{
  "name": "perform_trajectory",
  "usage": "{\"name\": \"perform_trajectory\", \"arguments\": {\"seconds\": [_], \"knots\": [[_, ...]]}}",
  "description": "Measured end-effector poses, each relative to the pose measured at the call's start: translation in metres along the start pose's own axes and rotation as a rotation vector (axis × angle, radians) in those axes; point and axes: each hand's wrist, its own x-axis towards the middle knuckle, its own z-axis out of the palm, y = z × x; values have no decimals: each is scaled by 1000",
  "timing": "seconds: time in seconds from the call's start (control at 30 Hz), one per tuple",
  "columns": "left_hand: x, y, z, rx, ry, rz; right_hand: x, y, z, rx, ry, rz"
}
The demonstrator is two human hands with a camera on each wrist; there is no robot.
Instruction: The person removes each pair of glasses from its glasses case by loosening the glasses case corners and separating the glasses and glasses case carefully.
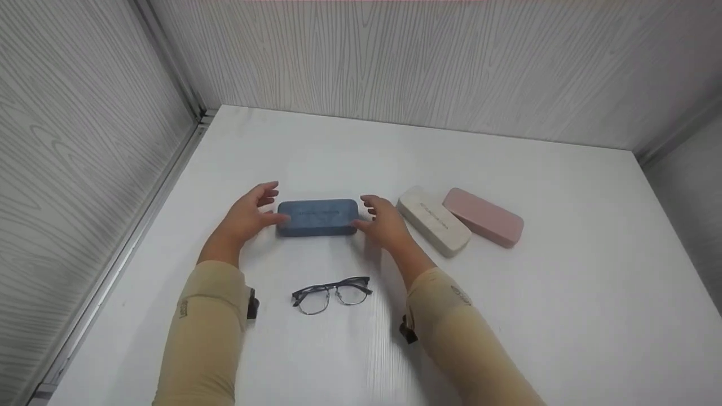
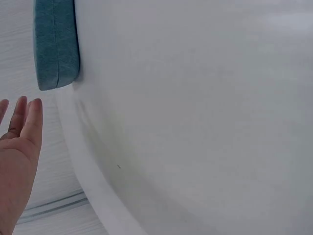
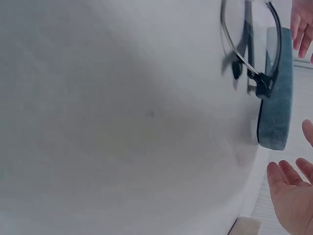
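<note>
A blue glasses case (image 1: 318, 214) lies on the white table with its long side across. At its left end is my left hand (image 1: 241, 217), and at its right end my right hand (image 1: 389, 225). Both have their fingers spread, and from the head each thumb overlaps the case's edge. A gap shows between the left fingers and the case (image 2: 56, 49) in the left wrist view. The right wrist view likewise shows the right hand (image 3: 295, 203) apart from the case (image 3: 276, 115). Dark-rimmed eyeglasses (image 1: 329, 286) lie folded in front of the case.
A cream glasses case (image 1: 433, 223) lies to the right of my right hand, slanted. Beside it, a pink case (image 1: 488, 219) lies at a similar slant. Wood-grain panels (image 1: 395, 62) stand behind the table and along its left side.
</note>
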Motion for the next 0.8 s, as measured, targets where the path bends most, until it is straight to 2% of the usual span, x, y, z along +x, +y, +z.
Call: {"name": "perform_trajectory", "arguments": {"seconds": [0.1,0.3,0.5,0.8], "knots": [[-1,4,2,-10,8,30,-2,2,-7,8,3,-20],[-6,15,10,-70,50,86,-9,4,-23,80,-11,-3],[-8,22,31,-95,35,100,-23,6,-42,150,26,12],[-13,40,54,-123,-16,150,-46,9,-60,210,62,-38]]}}
